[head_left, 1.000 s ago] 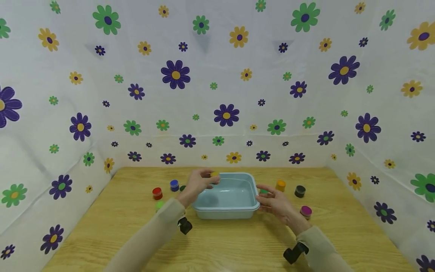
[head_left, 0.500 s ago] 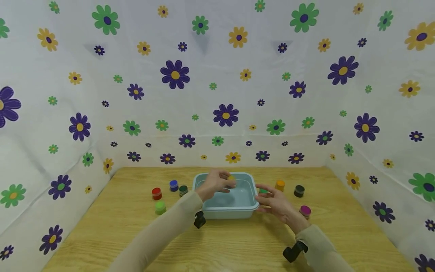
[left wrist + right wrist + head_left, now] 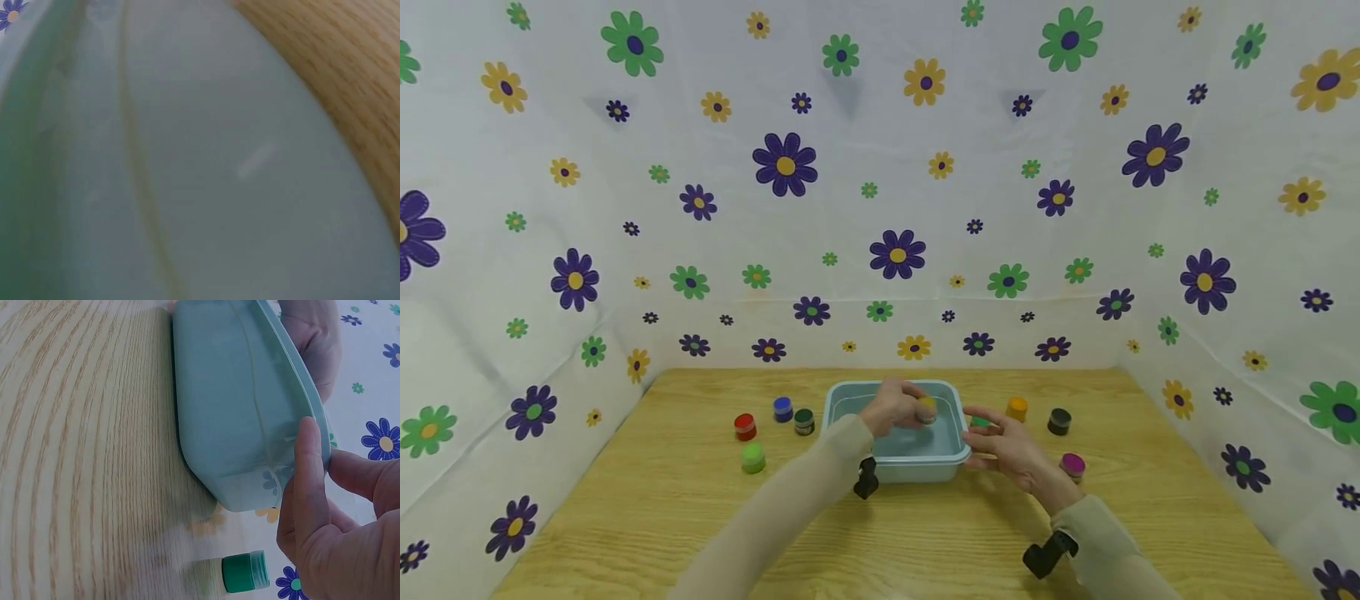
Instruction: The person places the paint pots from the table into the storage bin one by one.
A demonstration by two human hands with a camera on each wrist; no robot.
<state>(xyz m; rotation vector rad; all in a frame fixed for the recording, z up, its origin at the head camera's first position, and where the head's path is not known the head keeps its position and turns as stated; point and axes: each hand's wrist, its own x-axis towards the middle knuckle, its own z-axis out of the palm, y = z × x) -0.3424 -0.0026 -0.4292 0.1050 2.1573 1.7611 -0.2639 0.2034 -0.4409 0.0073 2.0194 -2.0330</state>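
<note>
A light blue plastic basin (image 3: 917, 471) stands on the wooden table. Over its inside, my left hand (image 3: 891, 408) holds a small yellow-lidded paint jar (image 3: 928, 409) by the fingertips, lowered below the level of the far rim in the head view. My right hand (image 3: 1009, 450) grips the basin's right rim; the right wrist view has its fingers (image 3: 307, 469) against the outer wall and the thumb at the rim. A green paint jar (image 3: 245, 572) stands close by that hand. In the left wrist view the basin's wall (image 3: 250, 206) fills most of the picture and the left hand is hidden.
Left of the basin are jars with red (image 3: 745, 427), blue (image 3: 782, 408), dark green (image 3: 804, 421) and light green (image 3: 753, 457) colours. To the right are orange (image 3: 1017, 408), black (image 3: 1059, 421) and magenta (image 3: 1072, 467) ones. A flowered cloth (image 3: 850, 225) encloses the table.
My left hand has carried the yellow-lidded paint jar rightward from the basin's far left part and lowered it into the basin. The right hand has stayed at the rim.
</note>
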